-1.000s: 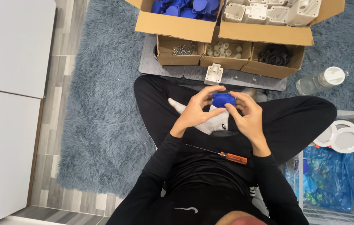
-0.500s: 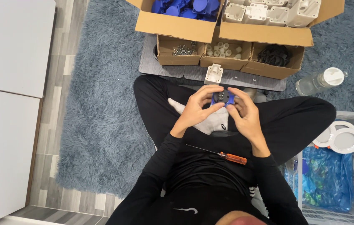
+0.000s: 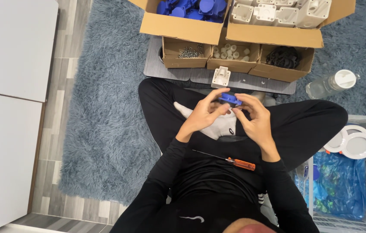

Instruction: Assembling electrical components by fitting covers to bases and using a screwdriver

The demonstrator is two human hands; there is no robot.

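I sit cross-legged on a grey-blue shag rug. Both hands meet over my lap around a small blue plastic part. My left hand grips its left side with thumb and fingers. My right hand holds its right side, fingers curled over the top. An orange-handled screwdriver lies across my lap below the hands. A white plastic housing stands on the grey board just beyond the hands.
Ahead stand open cardboard boxes: blue parts, white housings, screws, small white pieces, black rings. A clear bottle lies right. A wire basket holds white round lamps and a blue bag. White cabinets stand left.
The blue part has been turned in my hands, from showing its broad face to lying flatter on edge. Both hands stayed in place over my lap.
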